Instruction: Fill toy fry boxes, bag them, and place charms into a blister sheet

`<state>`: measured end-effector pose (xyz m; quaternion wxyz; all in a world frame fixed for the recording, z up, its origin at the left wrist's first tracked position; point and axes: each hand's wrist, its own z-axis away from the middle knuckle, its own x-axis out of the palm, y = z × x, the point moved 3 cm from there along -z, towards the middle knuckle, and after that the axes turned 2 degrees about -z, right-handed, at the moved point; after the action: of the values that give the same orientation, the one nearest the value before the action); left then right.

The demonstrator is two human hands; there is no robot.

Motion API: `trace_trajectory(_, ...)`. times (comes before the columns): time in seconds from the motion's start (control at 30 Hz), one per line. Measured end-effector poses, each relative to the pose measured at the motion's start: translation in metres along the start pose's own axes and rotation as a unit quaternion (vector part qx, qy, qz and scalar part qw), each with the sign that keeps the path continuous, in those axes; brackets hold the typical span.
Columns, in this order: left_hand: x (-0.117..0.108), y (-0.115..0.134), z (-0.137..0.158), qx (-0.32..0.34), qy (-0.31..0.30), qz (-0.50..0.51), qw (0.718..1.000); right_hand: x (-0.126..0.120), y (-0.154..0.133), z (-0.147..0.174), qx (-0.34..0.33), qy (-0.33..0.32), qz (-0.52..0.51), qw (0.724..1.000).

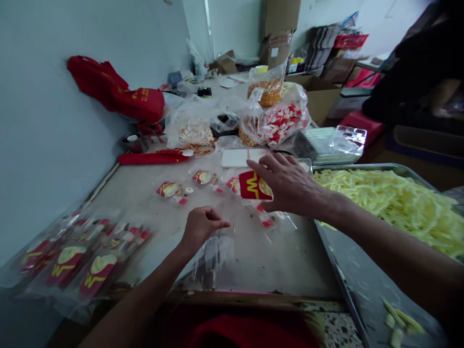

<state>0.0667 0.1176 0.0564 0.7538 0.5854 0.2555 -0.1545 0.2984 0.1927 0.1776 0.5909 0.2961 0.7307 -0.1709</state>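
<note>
My right hand [286, 181] grips a small red carton [250, 186] with a yellow zigzag mark and pale yellow strips in it, above the table's middle. My left hand [203, 224] is closed in a pinch at the edge of a clear plastic bag [217, 253], just left of and nearer than the carton. Behind the hands lie clear packs with red cartons and small pieces, one [167, 189] at the left and another [202, 177] beside it. Under my right hand is a further clear pack [266, 220], partly hidden.
A metal tray [335, 261] with a heap of pale yellow strips [384, 198] stands at the right. Several filled packs [65, 263] overlap at the left edge. Bags of small pieces [282, 121] and a red cloth [145, 104] are farther back. A person in dark clothes [409, 72] is at the right.
</note>
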Motion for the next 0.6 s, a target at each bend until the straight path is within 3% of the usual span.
trace_trajectory(0.23, 0.005, 0.001, 0.001, 0.019, -0.041, 0.006, 0.999, 0.008, -0.009, 0.010, 0.007, -0.017, 0.019, 1.000)
trace_trajectory(0.4, -0.003, 0.002, 0.002, 0.010, -0.061, -0.033, 0.998, 0.015, -0.007, 0.019, 0.028, -0.002, -0.014, 1.000)
trace_trajectory(0.6, -0.004, -0.004, -0.002, 0.030, -0.076, -0.078, 0.994, 0.025, -0.017, 0.020, 0.013, -0.035, 0.001, 0.999)
